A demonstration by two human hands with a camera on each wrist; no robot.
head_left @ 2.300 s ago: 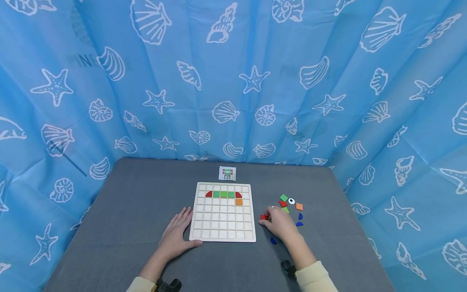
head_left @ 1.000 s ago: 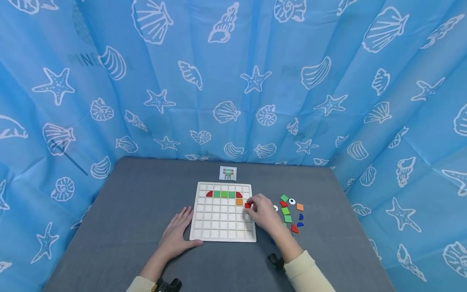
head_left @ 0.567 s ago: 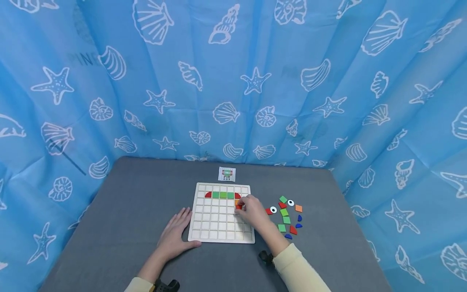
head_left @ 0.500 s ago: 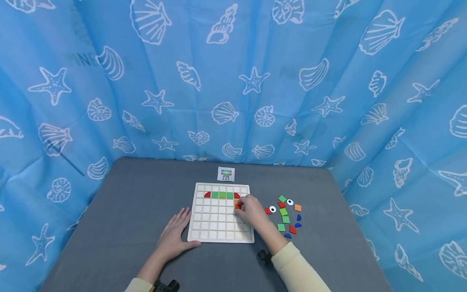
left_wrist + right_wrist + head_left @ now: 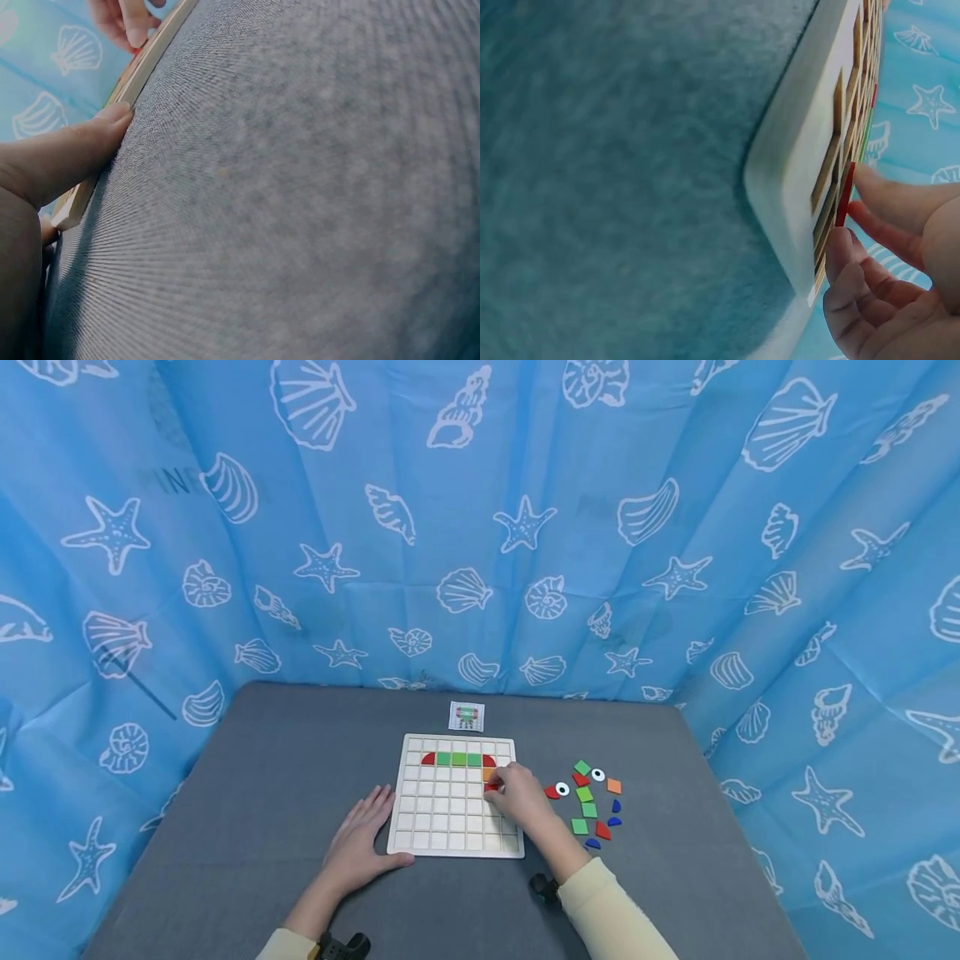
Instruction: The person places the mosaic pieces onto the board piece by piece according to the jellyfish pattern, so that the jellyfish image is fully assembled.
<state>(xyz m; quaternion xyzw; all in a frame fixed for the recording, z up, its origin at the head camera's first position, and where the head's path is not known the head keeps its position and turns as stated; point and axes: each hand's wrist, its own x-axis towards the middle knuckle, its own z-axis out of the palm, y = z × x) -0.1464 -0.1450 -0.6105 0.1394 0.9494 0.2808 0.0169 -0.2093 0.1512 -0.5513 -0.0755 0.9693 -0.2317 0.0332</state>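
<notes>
A pale wooden grid board [image 5: 442, 842] lies on the table. Its second row from the back holds red curved tiles at both ends and green square tiles [image 5: 459, 759] between them. An orange tile [image 5: 488, 774] sits below the right red one. My right hand [image 5: 519, 797] pinches a red tile [image 5: 845, 194] at the cell just in front of the orange tile; the fingers partly cover it. My left hand [image 5: 362, 837] rests at the board's left side, fingers straight, thumb [image 5: 82, 146] against the near edge.
Loose tiles lie right of the board: green squares [image 5: 580, 827], red curved pieces [image 5: 603, 831], blue half-rounds [image 5: 592, 843], an orange tile [image 5: 613, 786] and white eye discs [image 5: 597, 774]. A small pattern card [image 5: 467, 717] lies behind the board. A blue shell-print curtain [image 5: 480, 527] surrounds the table.
My right hand has carried the red tile from the loose pieces leftward onto the board, then lowered it by the orange tile. My left hand has stayed at the board's edge.
</notes>
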